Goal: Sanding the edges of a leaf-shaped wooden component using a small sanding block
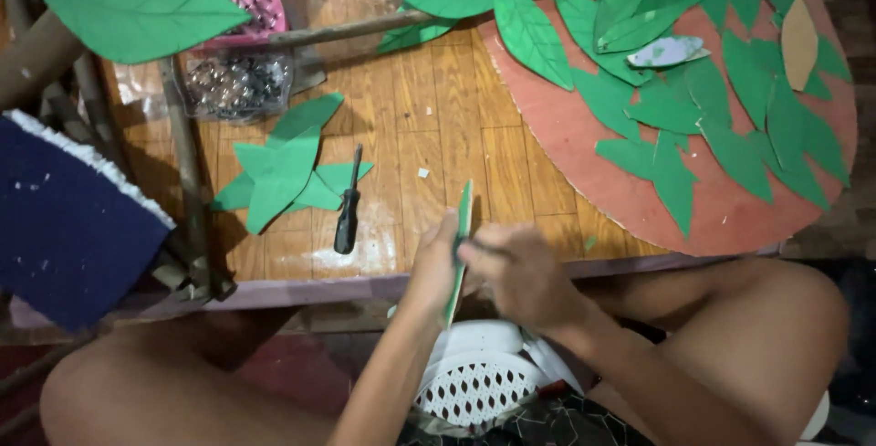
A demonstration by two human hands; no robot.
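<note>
Gripped edge-on between both my hands: one green paper leaf (462, 241), left hand (436, 263) behind it, right hand (516, 272) pinching its face, held above the wooden table's (429, 126) near edge. Black screwdriver (348, 213) lies just left; cut leaves (287, 172) beyond.

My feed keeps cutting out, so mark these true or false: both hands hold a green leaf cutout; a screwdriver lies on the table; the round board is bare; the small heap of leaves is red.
1. Both hands hold a green leaf cutout: true; the left hand and right hand grip it edge-on.
2. A screwdriver lies on the table: true.
3. The round board is bare: false; green leaves cover much of it.
4. The small heap of leaves is red: false; it is green.
</note>
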